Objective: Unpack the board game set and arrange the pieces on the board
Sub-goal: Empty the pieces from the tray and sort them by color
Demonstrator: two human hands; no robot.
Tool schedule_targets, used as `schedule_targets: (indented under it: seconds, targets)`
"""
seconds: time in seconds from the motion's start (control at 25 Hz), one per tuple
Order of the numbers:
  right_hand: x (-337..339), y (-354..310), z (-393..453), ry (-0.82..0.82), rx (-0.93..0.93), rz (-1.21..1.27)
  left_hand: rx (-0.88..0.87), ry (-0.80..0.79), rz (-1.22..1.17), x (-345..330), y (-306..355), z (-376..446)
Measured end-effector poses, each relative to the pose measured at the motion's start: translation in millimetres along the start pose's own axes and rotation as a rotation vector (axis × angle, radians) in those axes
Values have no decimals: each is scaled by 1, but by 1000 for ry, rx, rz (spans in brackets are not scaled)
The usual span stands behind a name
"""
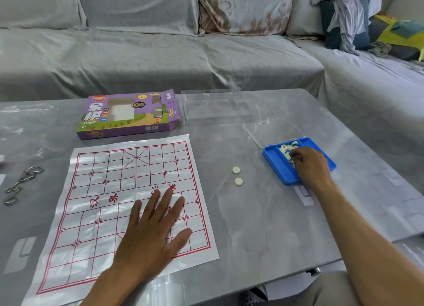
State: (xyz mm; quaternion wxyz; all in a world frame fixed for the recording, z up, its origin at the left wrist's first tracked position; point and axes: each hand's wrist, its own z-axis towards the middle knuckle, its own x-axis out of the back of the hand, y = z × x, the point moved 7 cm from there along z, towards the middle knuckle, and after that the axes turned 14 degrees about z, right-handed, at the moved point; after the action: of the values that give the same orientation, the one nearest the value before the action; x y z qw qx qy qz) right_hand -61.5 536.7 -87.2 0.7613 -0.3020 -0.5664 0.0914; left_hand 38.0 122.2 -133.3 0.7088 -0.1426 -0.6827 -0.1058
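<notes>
Board [128, 191]: white sheet, red grid, flat | left hand [151, 232]: fingers spread, pressing board | right hand [309, 166]: fingers curled among pieces [285, 148] in blue tray [275, 161], grasp unclear

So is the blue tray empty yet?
No. Pale round pieces still lie in the blue tray, where the right hand reaches in. Only two pieces sit out on the table.

Pieces [286, 150] in the blue tray [276, 162] half-hidden under the right hand [309, 166], markings unreadable.
</notes>
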Motion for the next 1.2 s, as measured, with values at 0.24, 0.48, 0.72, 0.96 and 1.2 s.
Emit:
schedule_targets:
  seconds: [0.24,0.48,0.72,0.96,1.2]
  targets:
    - [21,-35,-10,157,24,168,4,6,15,-2,-1,0]
    - [-60,-118,-60,-434,161,344,4,8,18,-3,-1,0]
    - [-26,-100,-34,-87,150,304,1,-25,21,-3,-1,0]
    - [13,6,-12,-34,-285,-243,1,-9,2,2,1,-1]
    - [25,26,-6,1,-254,-71,10,-11,22,-5,-2,0]
